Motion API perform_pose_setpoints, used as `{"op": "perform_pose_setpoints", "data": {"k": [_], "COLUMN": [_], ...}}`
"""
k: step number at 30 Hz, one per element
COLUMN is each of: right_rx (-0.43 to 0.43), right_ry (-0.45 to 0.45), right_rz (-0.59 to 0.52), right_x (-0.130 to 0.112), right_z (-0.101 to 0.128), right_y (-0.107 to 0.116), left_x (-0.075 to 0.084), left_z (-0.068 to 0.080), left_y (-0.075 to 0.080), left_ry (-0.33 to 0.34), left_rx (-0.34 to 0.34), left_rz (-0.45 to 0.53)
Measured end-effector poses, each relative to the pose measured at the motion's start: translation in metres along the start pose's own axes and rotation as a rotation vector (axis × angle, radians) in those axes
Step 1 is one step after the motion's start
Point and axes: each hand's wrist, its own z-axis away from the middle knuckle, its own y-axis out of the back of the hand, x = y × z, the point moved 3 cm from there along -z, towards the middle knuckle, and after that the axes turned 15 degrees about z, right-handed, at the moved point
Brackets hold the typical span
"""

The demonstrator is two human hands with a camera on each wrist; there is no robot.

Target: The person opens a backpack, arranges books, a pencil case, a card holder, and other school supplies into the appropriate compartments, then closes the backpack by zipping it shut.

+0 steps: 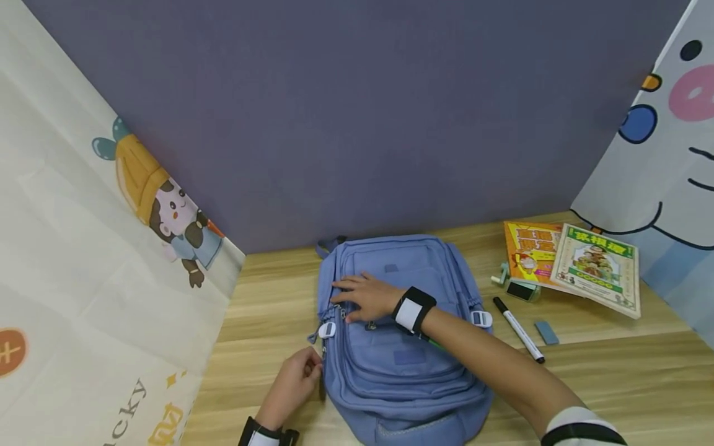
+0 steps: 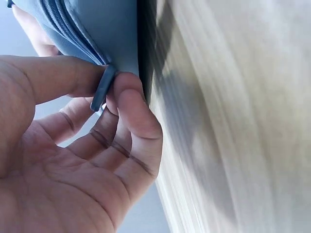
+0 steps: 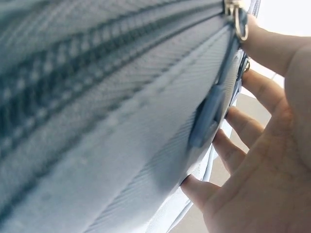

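A blue backpack (image 1: 413, 266) lies on its back on the wooden table, its zipped front facing up. At the bag's left side my left hand (image 1: 292, 384) pinches a dark blue zipper pull (image 2: 103, 90) between thumb and index finger; the zip track (image 2: 80, 31) runs up from it in the left wrist view. My right hand (image 1: 370, 297) rests on the upper front of the bag with its fingers spread toward the left edge. In the right wrist view the fingertips (image 3: 197, 187) press the fabric, close to a metal zipper slider (image 3: 238, 19).
To the right of the bag lie a black-capped marker (image 1: 519, 330), a blue-grey eraser (image 1: 546, 332) and two books, one orange (image 1: 527, 248) and one pale green (image 1: 597, 266). A small green object (image 1: 523, 290) sits by the books. A purple-grey panel (image 1: 390, 124) stands behind.
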Motion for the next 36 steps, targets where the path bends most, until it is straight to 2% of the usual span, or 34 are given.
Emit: {"op": "perform_pose_setpoints", "data": {"k": [5, 11, 21, 26, 30, 36], "right_rx": [0.009, 0.004, 0.008, 0.011, 0.015, 0.011], "right_ry": [0.004, -0.003, -0.011, -0.011, -0.009, -0.008], "right_rz": [-0.006, -0.003, -0.002, 0.001, 0.002, 0.007], "right_x": [0.002, 0.0, 0.002, 0.002, 0.001, 0.002], "right_z": [0.0, 0.002, 0.0, 0.0, 0.0, -0.001], "right_y": [0.0, 0.002, 0.0, -0.001, -0.001, -0.003], "left_x": [0.006, 0.012, 0.024, 0.03, 0.034, 0.043], "left_z": [0.008, 0.022, 0.038, 0.045, 0.05, 0.054], "left_y": [-0.002, -0.004, -0.007, -0.007, -0.008, -0.017], "left_ry": [0.018, -0.005, -0.094, -0.181, -0.224, -0.147], "left_rx": [-0.024, -0.031, -0.047, -0.072, -0.138, -0.282], "left_rz": [-0.012, 0.003, -0.002, -0.007, 0.013, 0.106]}}
